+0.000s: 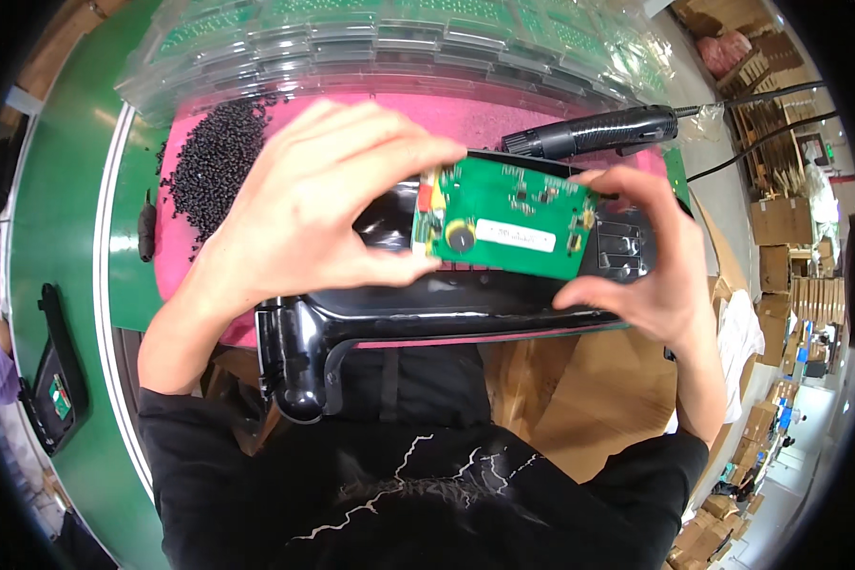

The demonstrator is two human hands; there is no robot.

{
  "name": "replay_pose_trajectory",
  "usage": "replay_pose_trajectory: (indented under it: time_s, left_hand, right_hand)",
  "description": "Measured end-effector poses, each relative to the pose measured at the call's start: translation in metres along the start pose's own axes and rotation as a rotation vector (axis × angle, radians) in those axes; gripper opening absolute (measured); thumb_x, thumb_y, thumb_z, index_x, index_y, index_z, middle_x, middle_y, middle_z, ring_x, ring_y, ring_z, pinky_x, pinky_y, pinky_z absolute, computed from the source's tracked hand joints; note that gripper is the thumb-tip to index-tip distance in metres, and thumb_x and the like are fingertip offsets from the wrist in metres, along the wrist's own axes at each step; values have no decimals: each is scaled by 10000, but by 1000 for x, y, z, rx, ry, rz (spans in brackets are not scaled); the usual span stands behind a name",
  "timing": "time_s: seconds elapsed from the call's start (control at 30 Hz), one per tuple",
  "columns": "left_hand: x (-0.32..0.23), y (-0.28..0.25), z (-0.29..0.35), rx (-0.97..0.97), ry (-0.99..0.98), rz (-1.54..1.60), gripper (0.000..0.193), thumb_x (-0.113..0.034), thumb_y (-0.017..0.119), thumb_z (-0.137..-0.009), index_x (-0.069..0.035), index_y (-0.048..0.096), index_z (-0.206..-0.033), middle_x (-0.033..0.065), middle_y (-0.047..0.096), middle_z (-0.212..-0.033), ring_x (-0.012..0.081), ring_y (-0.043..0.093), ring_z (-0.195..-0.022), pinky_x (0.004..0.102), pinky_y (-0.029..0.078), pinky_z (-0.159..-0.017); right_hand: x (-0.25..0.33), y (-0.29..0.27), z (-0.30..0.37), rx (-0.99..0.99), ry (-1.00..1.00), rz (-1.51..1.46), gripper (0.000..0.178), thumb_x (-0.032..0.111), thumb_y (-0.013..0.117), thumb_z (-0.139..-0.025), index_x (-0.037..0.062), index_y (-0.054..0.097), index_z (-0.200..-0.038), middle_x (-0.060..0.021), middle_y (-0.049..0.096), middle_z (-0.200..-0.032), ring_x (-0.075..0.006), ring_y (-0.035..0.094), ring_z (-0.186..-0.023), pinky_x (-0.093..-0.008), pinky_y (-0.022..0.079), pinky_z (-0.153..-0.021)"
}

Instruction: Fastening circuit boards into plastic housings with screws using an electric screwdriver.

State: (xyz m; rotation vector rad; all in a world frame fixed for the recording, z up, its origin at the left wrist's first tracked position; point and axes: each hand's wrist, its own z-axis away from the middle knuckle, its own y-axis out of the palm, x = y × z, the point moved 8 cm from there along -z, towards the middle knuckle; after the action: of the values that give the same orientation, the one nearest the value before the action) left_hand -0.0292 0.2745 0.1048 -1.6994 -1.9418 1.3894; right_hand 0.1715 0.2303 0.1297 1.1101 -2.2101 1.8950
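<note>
The green worktop (66,218) is the broadest thing in view, curving away behind and to the left of the black plastic housing (427,313), which serves as the landmark here. A pink mat (503,119) lies under the housing and spreads out behind it. Behind the mat, further from the person than the housing, sits a stack of clear plastic trays (399,43) with green boards inside. The housing itself is long and glossy, lying crosswise in front of the person, its rounded end (299,375) pointing down toward the person's left.

Behind the housing and to the left, a heap of small black pellets (214,157) is scattered over the mat. Behind it to the right lies a black electric screwdriver (594,131) with its cable running off to the right.

The left hand (323,204) hovers over the housing's left half, fingers and thumb pinching the left edge of the green circuit board (503,220). The right hand (651,261) is over the housing's right end, fingers clamped on the board's right edge. The hands stay apart, one at each end. The board is held just above the housing's middle, tilted slightly, showing a white label and a round black part.

Far left of the housing, another black housing (57,380) rests on the worktop.
</note>
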Motion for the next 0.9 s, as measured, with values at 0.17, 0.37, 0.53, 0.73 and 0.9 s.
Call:
replay_pose_trajectory:
  time_s: [0.17, 0.37, 0.53, 0.73, 0.9]
  left_hand:
    - [-7, 27, 10, 253, -31, 157, 632, -252, 887, -545, -27, 671, -1094, 99, 676, -971, 276, 660, -867, 361, 509, -747]
    - [3, 38, 14, 337, -102, 179, 613, -253, 893, -555, -23, 652, -1070, 106, 646, -937, 303, 652, -866, 376, 530, -747]
    - [12, 42, 14, 328, -197, 58, 626, -188, 874, -565, -31, 619, -1115, 100, 604, -1052, 318, 632, -939, 390, 529, -785]
    - [16, 43, 17, 356, -218, 12, 626, -177, 872, -563, -36, 611, -1115, 85, 588, -1081, 301, 619, -969, 387, 521, -798]
    - [16, 43, 19, 358, -212, 3, 640, -177, 875, -551, -38, 611, -1117, 86, 589, -1073, 301, 619, -960, 386, 520, -799]
  right_hand:
    - [-4, 27, 25, 127, -10, -103, 691, 366, 930, -565, 3, 585, -1042, -149, 669, -1039, -316, 667, -919, -387, 549, -815]
    - [-23, 51, 24, 100, -2, -173, 597, 265, 910, -606, 12, 593, -1044, -141, 657, -1086, -318, 625, -979, -394, 511, -871]
    - [-40, 62, 21, 22, 56, -204, 580, 152, 886, -625, 29, 585, -1105, -135, 608, -1193, -321, 555, -1101, -401, 452, -950]
    - [-42, 65, 20, 39, 104, -150, 609, 127, 878, -590, 28, 612, -1128, -127, 595, -1207, -300, 560, -1125, -391, 451, -971]
    - [-39, 68, 18, 24, 76, -159, 588, 133, 878, -614, 40, 591, -1119, -120, 580, -1171, -316, 531, -1074, -399, 441, -943]
